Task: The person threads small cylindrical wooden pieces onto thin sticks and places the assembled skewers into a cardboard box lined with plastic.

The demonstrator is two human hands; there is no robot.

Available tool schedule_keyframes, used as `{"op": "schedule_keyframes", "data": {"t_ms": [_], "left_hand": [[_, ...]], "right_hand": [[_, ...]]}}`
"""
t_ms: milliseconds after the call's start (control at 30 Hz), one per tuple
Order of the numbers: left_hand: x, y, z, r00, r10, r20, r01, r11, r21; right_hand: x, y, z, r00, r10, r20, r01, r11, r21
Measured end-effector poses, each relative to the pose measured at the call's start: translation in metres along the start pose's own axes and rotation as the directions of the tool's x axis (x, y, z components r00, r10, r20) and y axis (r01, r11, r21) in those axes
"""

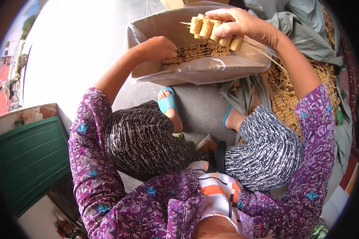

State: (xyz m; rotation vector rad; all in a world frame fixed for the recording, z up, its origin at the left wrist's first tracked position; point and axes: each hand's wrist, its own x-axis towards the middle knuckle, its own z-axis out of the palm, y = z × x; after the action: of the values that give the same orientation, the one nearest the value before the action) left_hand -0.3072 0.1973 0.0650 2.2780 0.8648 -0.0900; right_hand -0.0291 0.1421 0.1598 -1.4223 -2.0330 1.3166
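My right hand (243, 26) is closed around a bunch of skewers (206, 28) threaded with short golden-brown rolls. It holds them above the right part of a cardboard box (235, 68) lined with clear plastic. Pointed tips stick out to the left, and long bare sticks (267, 53) run down to the right. My left hand (159, 47) is over the left part of the box with its fingers curled in. Its fingertips are partly hidden, so what they hold, if anything, does not show. Below, rows of similar skewers (205, 51) lie packed in the box.
A large heap of skewered rolls (285, 105) lies on grey-green cloth at my right. More cloth and plastic sheeting (299, 32) bunch up behind it. My feet in blue slippers (166, 100) stand before the box. A green panel (32, 157) is at the left.
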Motion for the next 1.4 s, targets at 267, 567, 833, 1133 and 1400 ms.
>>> {"op": "schedule_keyframes", "data": {"t_ms": [267, 567, 833, 1133, 1400], "left_hand": [[0.014, -0.012, 0.019, 0.926, -0.303, 0.226, 0.16, 0.854, 0.494], [-0.009, 0.017, 0.029, 0.885, -0.356, 0.3, 0.169, 0.846, 0.505], [-0.007, 0.017, 0.045, 0.813, -0.417, 0.407, 0.151, 0.825, 0.544], [0.004, -0.022, 0.084, 0.811, -0.494, 0.314, 0.336, 0.832, 0.442], [0.003, -0.026, 0.094, 0.781, -0.525, 0.337, 0.391, 0.833, 0.39]], "right_hand": [[0.041, 0.026, 0.047, 0.935, 0.265, 0.236, -0.063, 0.779, -0.624], [0.069, 0.059, 0.109, 0.91, -0.051, 0.412, 0.404, 0.33, -0.853], [0.087, 0.082, 0.121, 0.805, -0.409, 0.431, 0.472, 0.001, -0.881], [0.1, 0.107, 0.138, 0.721, -0.643, 0.257, 0.311, -0.03, -0.95], [0.108, 0.11, 0.154, 0.653, -0.736, 0.179, 0.294, 0.027, -0.956]]}}
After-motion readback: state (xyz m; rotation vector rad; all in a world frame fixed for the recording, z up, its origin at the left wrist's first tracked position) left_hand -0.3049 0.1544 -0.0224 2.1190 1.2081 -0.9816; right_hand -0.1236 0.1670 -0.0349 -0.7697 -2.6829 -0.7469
